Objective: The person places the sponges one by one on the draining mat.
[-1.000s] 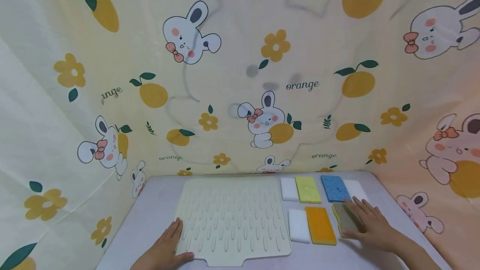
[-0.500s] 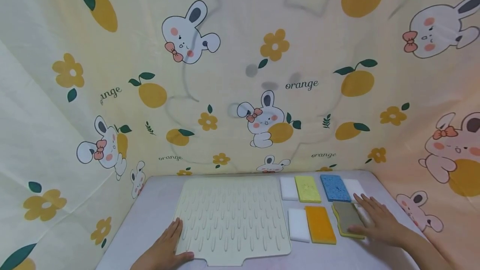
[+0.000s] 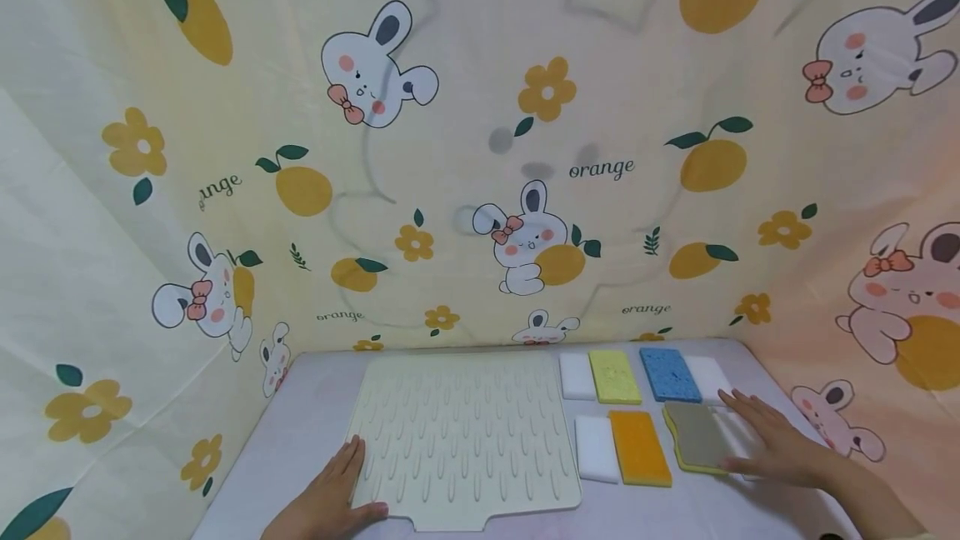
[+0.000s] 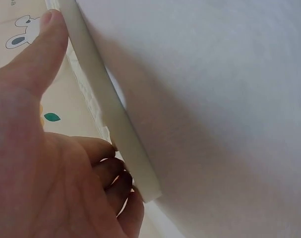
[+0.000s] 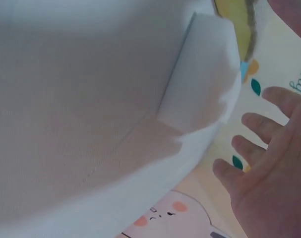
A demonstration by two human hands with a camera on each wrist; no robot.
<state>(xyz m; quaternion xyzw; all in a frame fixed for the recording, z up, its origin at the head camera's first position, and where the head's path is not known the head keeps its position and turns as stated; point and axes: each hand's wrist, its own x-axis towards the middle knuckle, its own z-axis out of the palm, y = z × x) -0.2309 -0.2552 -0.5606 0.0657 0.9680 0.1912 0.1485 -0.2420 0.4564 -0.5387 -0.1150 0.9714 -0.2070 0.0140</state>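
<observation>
A cream board with rows of raised ridges (image 3: 465, 440) lies flat on the table. At its near left corner rests my left hand (image 3: 326, 490), fingers along the left edge and thumb at the front edge; the left wrist view shows that thumb (image 4: 53, 44) against the rim. My right hand (image 3: 780, 444) spreads its fingers over a white sponge (image 3: 735, 427), partly hidden below it. Beside that lies a grey-topped yellow sponge (image 3: 696, 433), close to my right thumb. In the right wrist view a gap shows between my fingers and the white sponge (image 5: 202, 74).
Between the board and my right hand lie an orange sponge (image 3: 640, 448) and a white one (image 3: 597, 448). Behind them sit a white sponge (image 3: 577, 377), a yellow one (image 3: 615, 377), a blue one (image 3: 670, 374) and another white one (image 3: 707, 378). Patterned cloth (image 3: 450, 148) walls the table.
My right hand has moved right, off the grey-topped sponge and over the white sponge beside it. That grey top is now uncovered. My left hand has stayed at the board's corner.
</observation>
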